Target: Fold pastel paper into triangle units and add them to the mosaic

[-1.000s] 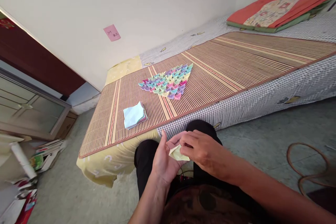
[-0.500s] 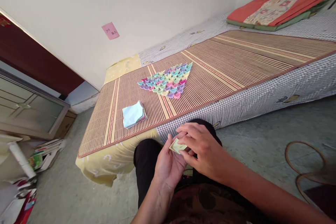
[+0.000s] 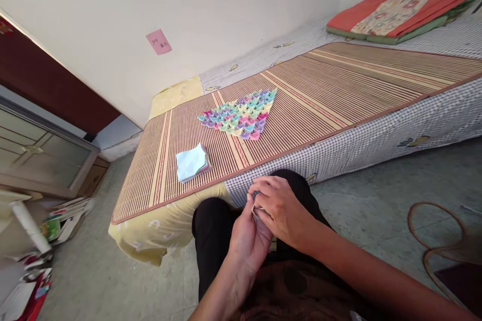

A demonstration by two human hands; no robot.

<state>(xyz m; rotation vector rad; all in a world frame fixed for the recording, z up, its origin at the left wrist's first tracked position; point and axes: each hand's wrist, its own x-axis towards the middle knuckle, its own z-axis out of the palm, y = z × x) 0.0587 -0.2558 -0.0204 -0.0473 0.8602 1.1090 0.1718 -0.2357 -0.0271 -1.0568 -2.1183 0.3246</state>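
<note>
Paper piece (image 3: 256, 212), pale and folded small, is pinched between both of your hands just above your lap, and only a thin edge of it shows between the fingers. Your left hand (image 3: 248, 238) stands palm inward with its grip clenched on the near side of the paper, thumb up beside it. Your right hand (image 3: 281, 208) comes over from the other side, fingers curled down, its grip closed on the same paper, so the two hands touch. Under them are your knees in black trousers (image 3: 211, 225), close to the edge of the bed (image 3: 376, 135).

On the bed lies a striped bamboo mat (image 3: 339, 80). Near its front left corner rests a stack of paper squares (image 3: 192, 163), a light blue sheet on top. Farther back on the mat, well apart from the stack, many small folded pieces (image 3: 239, 115) in pink, purple, green and blue lie packed into a triangle. A folded blanket (image 3: 395, 12) in red and green lies at the far end of the bed. A pink note (image 3: 158, 41) sticks to the wall, and a hose (image 3: 433, 241) curls on the floor to your right.
</note>
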